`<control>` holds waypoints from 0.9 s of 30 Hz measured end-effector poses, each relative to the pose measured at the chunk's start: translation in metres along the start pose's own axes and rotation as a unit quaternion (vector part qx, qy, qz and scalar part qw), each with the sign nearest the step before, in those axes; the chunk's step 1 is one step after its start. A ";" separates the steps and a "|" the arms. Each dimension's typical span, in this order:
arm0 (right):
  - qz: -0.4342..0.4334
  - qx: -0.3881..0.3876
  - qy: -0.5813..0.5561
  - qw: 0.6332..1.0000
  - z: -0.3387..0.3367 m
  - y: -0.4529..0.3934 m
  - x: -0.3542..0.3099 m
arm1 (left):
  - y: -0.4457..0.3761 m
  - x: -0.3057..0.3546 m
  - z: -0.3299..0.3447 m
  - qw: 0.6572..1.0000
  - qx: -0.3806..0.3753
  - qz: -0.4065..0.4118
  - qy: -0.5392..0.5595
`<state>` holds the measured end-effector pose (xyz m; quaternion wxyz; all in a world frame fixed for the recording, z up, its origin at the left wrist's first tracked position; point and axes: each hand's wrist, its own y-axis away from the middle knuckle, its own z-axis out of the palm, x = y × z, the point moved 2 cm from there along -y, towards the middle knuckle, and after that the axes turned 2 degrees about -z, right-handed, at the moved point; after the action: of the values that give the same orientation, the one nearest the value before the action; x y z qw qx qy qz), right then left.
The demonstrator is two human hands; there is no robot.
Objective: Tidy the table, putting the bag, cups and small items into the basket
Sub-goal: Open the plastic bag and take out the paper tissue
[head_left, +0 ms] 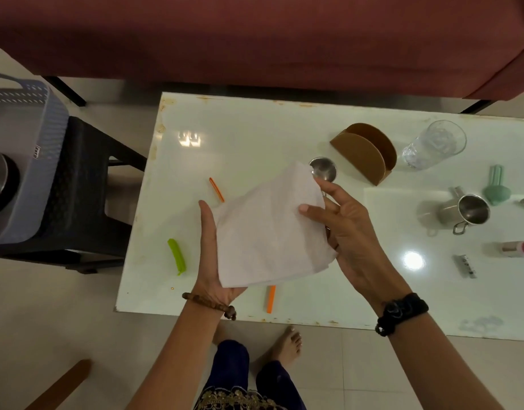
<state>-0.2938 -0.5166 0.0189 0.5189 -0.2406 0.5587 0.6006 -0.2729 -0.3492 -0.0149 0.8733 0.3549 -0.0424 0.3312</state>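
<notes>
Both hands on the bag: left hand cups its near-left edge from under, thumb along the side; right hand pinches the right edge, thumb on top, fingers behind. Bag's held just above the tabletop, mid-left.

Handling, my guess: v. light, thin, limp, prob. slippery film. It'll sag or balloon if carried by one corner, so best to keep hold at the two opposite edges.

Looks: white, semi-see-through, flattish, slightly creased.

L to R otherwise: basket on a dark stool far left, off the tabletop, w/ a steel vessel already in it. Green clip, thin orange clip, orange clip partly under the bag. Small steel cup behind the bag; steel mug right of it, rigid, easy by the handle. Glass far right, fragile, grip round the body.
</notes>
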 end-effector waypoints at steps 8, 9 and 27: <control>0.084 -0.016 0.039 0.996 0.000 -0.019 -0.007 | -0.006 0.009 -0.003 0.997 -0.054 -0.039 -0.037; 0.093 -0.030 0.033 0.995 0.001 -0.019 -0.007 | -0.006 0.011 -0.003 0.996 -0.059 -0.049 -0.036; -0.280 -0.060 0.645 0.709 0.048 0.021 0.015 | -0.037 0.016 0.016 0.991 -0.092 -0.095 -0.027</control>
<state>-0.3033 -0.4635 0.0275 0.1611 -0.7457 0.6268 0.1587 -0.2352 -0.3703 -0.0204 0.9281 0.2846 -0.0623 0.2316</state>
